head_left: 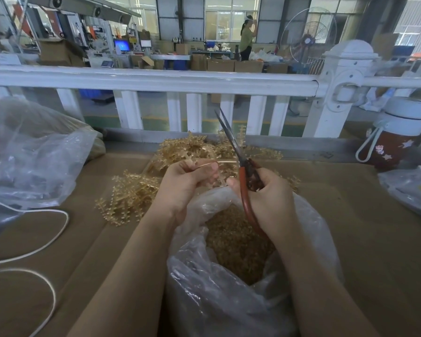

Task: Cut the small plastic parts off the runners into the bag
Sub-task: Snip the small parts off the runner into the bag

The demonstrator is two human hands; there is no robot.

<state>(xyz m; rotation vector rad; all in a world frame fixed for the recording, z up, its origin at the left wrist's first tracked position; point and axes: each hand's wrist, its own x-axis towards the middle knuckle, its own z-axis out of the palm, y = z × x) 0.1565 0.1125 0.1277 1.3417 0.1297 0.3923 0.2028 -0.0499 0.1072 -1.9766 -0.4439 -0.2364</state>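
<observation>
Landmark for all positions: the open clear bag (229, 283) at the near edge of the table.

Left hand (187, 183): held just above the bag's far rim, fingers curled and pinching one runner (219, 162), a thin amber strip that pokes out toward the scissor blades. The small parts on it appear largely gone; blur prevents a firm count.

Right hand (267, 193): above the bag's far right rim, fingers wrapped round the red handles of the scissors (236, 152). The blades point up and away from the bag and stand slightly parted, with the runner's free end at their base.

Cut parts (238, 242): a deep amber heap inside the bag, directly below both hands.

Uncut runners (131, 195): a loose pile beyond and left of the bag on the cardboard-covered table (350, 227).

Handling assessment: the runner looks very light, thin and springy, likely to flex or twist if held far from the cut. Best gripped on the bare spine close to the blades, clear of the parts. Severed parts are tiny and may flick off sideways, so cutting should stay over the bag mouth.
</observation>
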